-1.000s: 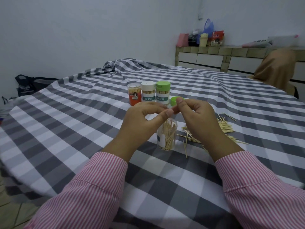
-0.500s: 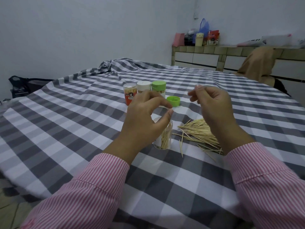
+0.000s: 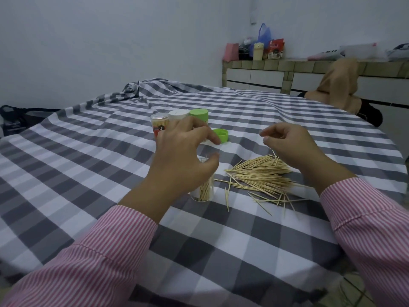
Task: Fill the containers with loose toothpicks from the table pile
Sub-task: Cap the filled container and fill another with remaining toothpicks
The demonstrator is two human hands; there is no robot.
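A clear open container [image 3: 204,191], partly filled with upright toothpicks, stands on the checked tablecloth. My left hand [image 3: 181,156] hovers over its mouth with thumb and forefinger apart in a curve, and nothing shows between them. The loose toothpick pile [image 3: 259,173] lies just right of the container. Above the pile's far edge, my right hand [image 3: 294,147] has curled fingers that pinch a thin toothpick pointing down. Three closed containers stand behind my left hand: a red-labelled one [image 3: 159,125], a white-lidded one [image 3: 177,113] and a green-lidded one [image 3: 199,114].
A loose green lid [image 3: 221,135] lies between my hands, further back. Stray toothpicks [image 3: 228,196] are scattered in front of the pile. A person in a tan head covering [image 3: 338,85] sits at the far right. A black bag [image 3: 20,120] lies on the floor to the left.
My hands, joined over the container a second ago, have parted. The right hand moved right, above the pile; the left stays over the container's mouth.
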